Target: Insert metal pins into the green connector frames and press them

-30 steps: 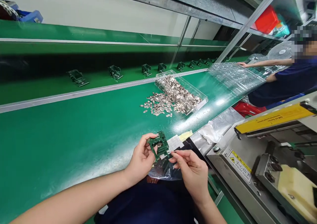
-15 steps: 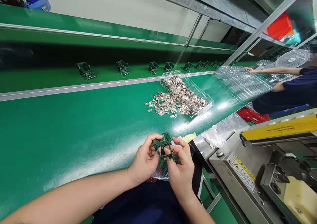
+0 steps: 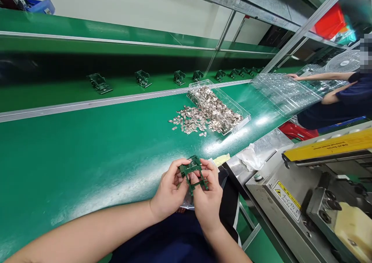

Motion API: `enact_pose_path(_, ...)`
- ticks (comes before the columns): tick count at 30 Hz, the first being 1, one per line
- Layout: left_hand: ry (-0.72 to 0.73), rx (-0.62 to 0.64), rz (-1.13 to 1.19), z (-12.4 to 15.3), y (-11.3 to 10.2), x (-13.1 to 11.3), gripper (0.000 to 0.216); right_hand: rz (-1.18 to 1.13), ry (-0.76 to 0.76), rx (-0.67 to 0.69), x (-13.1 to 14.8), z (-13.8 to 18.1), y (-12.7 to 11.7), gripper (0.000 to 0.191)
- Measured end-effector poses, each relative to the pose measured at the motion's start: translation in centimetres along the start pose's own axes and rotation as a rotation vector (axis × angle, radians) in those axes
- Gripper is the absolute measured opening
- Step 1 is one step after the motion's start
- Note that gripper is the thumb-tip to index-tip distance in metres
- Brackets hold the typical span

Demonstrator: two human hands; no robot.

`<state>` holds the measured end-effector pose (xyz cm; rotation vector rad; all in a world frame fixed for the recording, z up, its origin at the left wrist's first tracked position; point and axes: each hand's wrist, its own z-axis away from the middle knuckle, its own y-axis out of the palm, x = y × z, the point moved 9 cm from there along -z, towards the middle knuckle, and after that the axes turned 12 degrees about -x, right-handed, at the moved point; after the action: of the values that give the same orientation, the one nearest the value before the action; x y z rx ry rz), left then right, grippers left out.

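Note:
A small green plastic frame (image 3: 190,167) with an open middle is held in front of my body, above the near edge of the green bench. My left hand (image 3: 171,185) is closed on its left side, thumb and fingers gripping the edge. On the opposite side my right hand (image 3: 207,191) grips it, with the thumb reaching into the opening. Whether a small part sits under that thumb, I cannot tell. Beyond the hands, many small metal plates (image 3: 192,120) lie loose on the bench beside a clear plastic tray (image 3: 245,120) heaped with more of them.
Several similar green frames (image 3: 143,78) stand in a row along the back belt (image 3: 58,96). At right are a metal machine (image 3: 267,193) with a yellow cover (image 3: 328,146) and a crumpled white bag (image 3: 250,157). A co-worker (image 3: 343,96) holds a clear divided tray (image 3: 286,94).
The green frame has tilted slightly in my hands. My right hand has shifted a little to the left, closer against the frame, while my left hand keeps its grip.

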<state>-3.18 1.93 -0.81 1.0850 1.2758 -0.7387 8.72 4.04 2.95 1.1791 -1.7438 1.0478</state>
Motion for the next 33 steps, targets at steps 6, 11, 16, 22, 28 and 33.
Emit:
enact_pose_path(6,-0.014,0.013,-0.022,0.3,0.2,-0.1,0.028,-0.252,0.234,-0.005,-2.0,0.3,0.3,0.016)
enact_pose_path(11,-0.1,0.024,-0.003,0.1,0.6,0.4,0.028,-0.296,0.192,0.097,-1.6,-0.3,-1.4,0.015)
enact_pose_path(16,-0.076,0.112,-0.09,0.5,1.8,-0.1,0.027,-0.127,-0.081,0.44,1.1,-0.8,-3.6,0.069)
enact_pose_path(22,0.025,0.538,-0.289,2.8,8.0,-2.1,0.035,-0.062,-0.259,0.392,3.8,-1.9,-10.7,0.065)
enact_pose_path(28,0.242,0.896,-0.187,3.2,21.4,-6.1,0.057,-0.101,-0.156,-0.41,2.3,-0.7,-28.2,0.057)
enact_pose_path(33,0.48,1.029,-0.177,6.3,35.5,-7.6,0.06,0.05,-0.222,-1.162,2.5,5.0,-41.6,0.042)
